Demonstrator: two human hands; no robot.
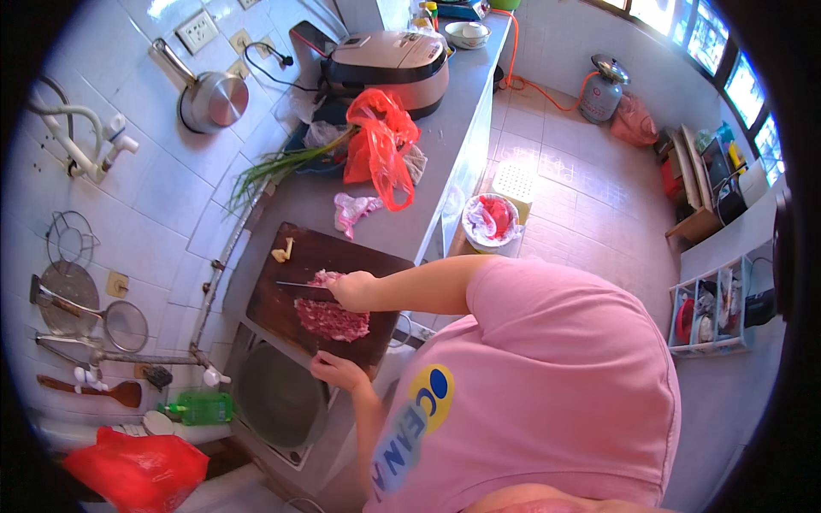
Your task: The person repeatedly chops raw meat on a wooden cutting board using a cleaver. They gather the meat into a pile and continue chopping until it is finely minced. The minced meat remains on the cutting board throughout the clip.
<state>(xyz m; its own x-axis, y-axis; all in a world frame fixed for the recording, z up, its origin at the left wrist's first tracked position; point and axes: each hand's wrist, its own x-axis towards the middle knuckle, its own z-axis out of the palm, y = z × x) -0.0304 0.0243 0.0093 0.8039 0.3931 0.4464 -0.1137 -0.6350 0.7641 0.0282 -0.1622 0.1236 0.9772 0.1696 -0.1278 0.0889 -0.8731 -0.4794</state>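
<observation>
My right hand [353, 292] grips a knife, probably a cleaver, whose thin blade [301, 284] shows nearly edge-on and points to the left. The blade stands over minced raw meat [332, 319], between the main flattened patch and a smaller clump [324, 277]. The meat lies on a dark wooden cutting board [269, 295]. Near the board's far left corner sits a pale yellow piece, perhaps ginger [282, 251]. At the board's edge beside the sink is my left hand [337, 370], its fingers curled; whether they hold the edge is unclear.
A sink basin [279, 394] adjoins the board. Farther along the counter lie a pink cloth [354, 211], a red plastic bag [381, 147], green onions [276, 163] and a rice cooker [388, 70]. A pan [215, 102] and strainer [126, 326] hang on the tiled wall.
</observation>
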